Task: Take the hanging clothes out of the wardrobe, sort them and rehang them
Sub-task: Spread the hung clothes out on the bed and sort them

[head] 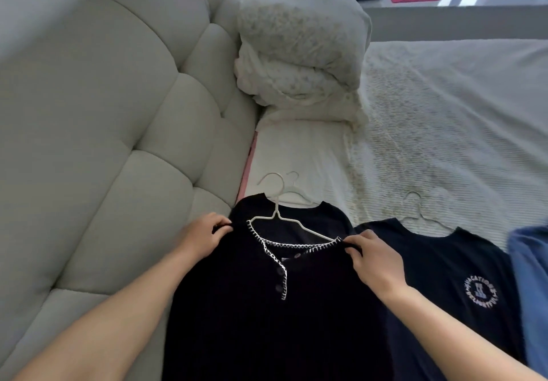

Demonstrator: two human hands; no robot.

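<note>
Near the bed [444, 98]'s headboard edge: black top [252, 306] on white hanger [278, 217], shoulder line crosswise, left hand [204, 236] and right hand [373, 259] each pinching one shoulder.

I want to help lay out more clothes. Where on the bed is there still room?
The bedspread lies bare beyond the navy T-shirt, right of the folded duvet. A smaller bare white patch sits between the duvet and the black top. The near edge is crowded with the clothes and hangers.
</note>
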